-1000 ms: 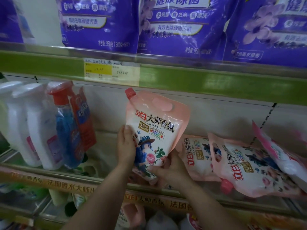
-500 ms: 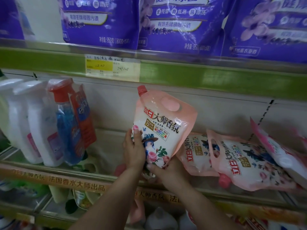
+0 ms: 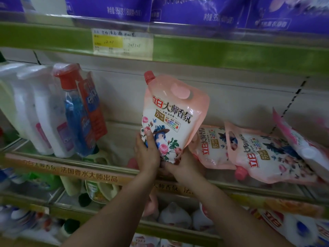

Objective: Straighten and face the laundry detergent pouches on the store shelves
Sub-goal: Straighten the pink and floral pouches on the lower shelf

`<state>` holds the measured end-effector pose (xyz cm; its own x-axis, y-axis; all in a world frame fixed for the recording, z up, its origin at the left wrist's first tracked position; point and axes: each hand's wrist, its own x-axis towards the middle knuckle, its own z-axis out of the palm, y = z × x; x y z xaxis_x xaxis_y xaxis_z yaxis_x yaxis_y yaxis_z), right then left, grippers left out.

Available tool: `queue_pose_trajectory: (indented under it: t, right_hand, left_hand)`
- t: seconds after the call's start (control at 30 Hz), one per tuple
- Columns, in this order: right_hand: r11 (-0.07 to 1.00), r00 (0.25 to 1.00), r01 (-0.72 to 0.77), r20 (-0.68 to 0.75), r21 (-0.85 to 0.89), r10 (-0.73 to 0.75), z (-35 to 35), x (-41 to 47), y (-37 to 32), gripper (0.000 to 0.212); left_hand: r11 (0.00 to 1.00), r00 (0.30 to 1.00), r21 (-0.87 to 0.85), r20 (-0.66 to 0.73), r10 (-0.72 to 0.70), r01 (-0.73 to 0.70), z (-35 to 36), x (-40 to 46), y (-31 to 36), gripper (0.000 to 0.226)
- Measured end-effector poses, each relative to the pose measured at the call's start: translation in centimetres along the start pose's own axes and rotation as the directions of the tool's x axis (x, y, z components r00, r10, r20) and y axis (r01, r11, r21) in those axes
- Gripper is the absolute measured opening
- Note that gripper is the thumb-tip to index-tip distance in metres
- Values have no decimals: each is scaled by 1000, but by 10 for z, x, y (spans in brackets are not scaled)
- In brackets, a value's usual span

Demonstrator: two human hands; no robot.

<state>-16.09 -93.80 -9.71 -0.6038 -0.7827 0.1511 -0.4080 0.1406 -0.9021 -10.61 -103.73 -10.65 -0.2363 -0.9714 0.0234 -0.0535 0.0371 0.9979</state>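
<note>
Standing nearly upright on the middle shelf, one pink pouch is held at its base by both hands; left hand wraps its lower left edge, thumb across the printed bird; right hand cups the bottom right corner from beneath; glossy soft plastic, red screw cap at the top left corner, oval handle cut-out near the top, roses and a hatted blue bird on the face, writing reads 立白 大师香氛 with 72 in a gold box; three more pink pouches lie slumped to its right: first just beside the right hand, second overlapping it, third at the frame edge; left of the gap, two white bottles and one blue spray bottle with a red top, film-wrapped with a red refill sachet; shelf strip reads 法国香水大师出品; above, three purple bags, 950 legible; one yellow-and-white price tag, handwriting unreadable.
</note>
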Motion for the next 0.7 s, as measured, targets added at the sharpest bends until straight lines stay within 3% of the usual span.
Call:
queue_pose_trajectory:
  t: [0.2,0.53,0.7]
  right_hand:
    - [992,996,16,-89,-126,-27,2,-2,0,46]
    - [978,999,-36,20,206,33,-4,1,-5,56]
    - [985,999,-24,33,169,18,-2,-1,-7,44]
  left_hand:
    - [999,1000,39,-10,-8,8,-4,-2,-4,58]
    - [997,999,58,-5,-42,42,-4,-5,-1,62]
    - [998,999,56,-11,-41,42,-2,-16,3,64]
